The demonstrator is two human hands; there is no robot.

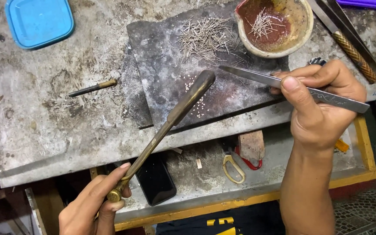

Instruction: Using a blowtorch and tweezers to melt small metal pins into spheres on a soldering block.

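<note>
Head view: hands (93,206) (320,102) gripping torch (175,115), tweezers (292,87).

Landmark: dark stone slab (183,82) at centre of the workbench.

- Phone (155,180): the one screen in view. Flat black rectangle with rounded corners, lying on the lower shelf below the slab's front edge, a little to its left. Screen dark, nothing showing on it.
- Blue container lid (39,21): rounded square of light blue plastic, well to the upper left of the slab, at the far edge of the bench. Plain surface, no label visible.
- No signs or labelled packages visible anywhere around the slab.
</note>
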